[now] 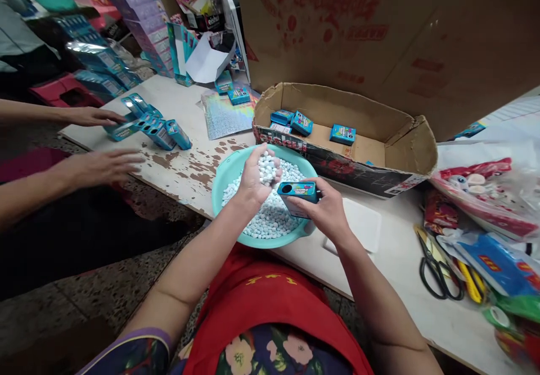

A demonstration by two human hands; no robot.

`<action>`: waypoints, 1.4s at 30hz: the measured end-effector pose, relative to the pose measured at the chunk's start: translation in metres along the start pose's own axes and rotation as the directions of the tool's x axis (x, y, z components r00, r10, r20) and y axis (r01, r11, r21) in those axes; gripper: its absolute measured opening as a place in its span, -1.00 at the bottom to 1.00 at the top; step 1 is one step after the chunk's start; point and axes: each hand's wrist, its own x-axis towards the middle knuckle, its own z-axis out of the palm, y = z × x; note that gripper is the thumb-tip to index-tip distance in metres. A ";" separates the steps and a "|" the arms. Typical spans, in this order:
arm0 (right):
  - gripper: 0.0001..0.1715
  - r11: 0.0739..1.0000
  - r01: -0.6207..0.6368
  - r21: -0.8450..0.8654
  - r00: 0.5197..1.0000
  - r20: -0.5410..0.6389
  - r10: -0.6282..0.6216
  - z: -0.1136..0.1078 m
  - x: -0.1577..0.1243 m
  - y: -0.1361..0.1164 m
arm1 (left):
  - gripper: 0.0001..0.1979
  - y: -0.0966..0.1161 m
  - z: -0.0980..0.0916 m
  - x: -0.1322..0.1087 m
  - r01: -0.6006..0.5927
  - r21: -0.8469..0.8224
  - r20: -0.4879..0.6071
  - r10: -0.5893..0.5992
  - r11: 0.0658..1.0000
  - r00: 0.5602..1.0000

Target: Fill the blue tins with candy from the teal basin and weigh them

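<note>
Now, filling work in hand, by the look of it. Left hand (255, 178) is raised over the teal bowl (219, 192), fingers curled shut around a heap of white tablets (267, 168). Right hand (328, 212) grips a small blue box (297, 191) by its far end, with the round hole in the near end facing the left hand. Box and handful sit just beside each other, above the bowl's right half. More tablets lie loose in the bowl.

Judgement: the next move calls for lining the cupped hand up with that small hole and keeping both over the bowl, so strays drop back in.

Edges and room:
- Bowl overhangs the near edge of the table (392, 262), close against the person's lap.
- Cardboard tray (415, 150) stands directly behind the bowl, touching or nearly so, with a few filled boxes (342, 134) in it. Its open top is within easy reach.
- White pad (365, 223) lies under the right wrist, with bare tabletop around it.
- Scissors (434, 271) and bags are crowded to the right, well apart from the hands.
- A co-worker's hands (101, 167) work at a row of blue boxes (147, 125) to the left, apart from the bowl.
</note>
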 end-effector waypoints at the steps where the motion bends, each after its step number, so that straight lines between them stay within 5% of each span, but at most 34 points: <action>1: -0.54 1.000 0.015 -0.025 1.000 0.022 -0.015 0.003 0.003 -0.001 | -0.67 -0.001 0.006 -0.001 -0.042 0.017 0.016 0.042 0.999 0.999; 8: -0.56 0.996 0.028 -0.087 0.999 0.036 -0.025 0.012 0.010 0.000 | -0.66 -0.016 0.010 0.003 -0.248 0.140 0.015 0.248 0.959 0.969; 25: -0.51 0.998 -0.049 -0.025 0.995 0.082 0.051 0.009 0.015 0.002 | -0.65 -0.016 0.002 0.011 -0.213 0.290 0.078 0.198 0.933 0.977; 42: -0.48 0.990 -0.044 0.134 0.999 0.011 0.043 0.016 0.014 0.006 | -0.65 -0.014 0.013 0.005 -0.363 0.315 0.116 0.345 0.877 0.932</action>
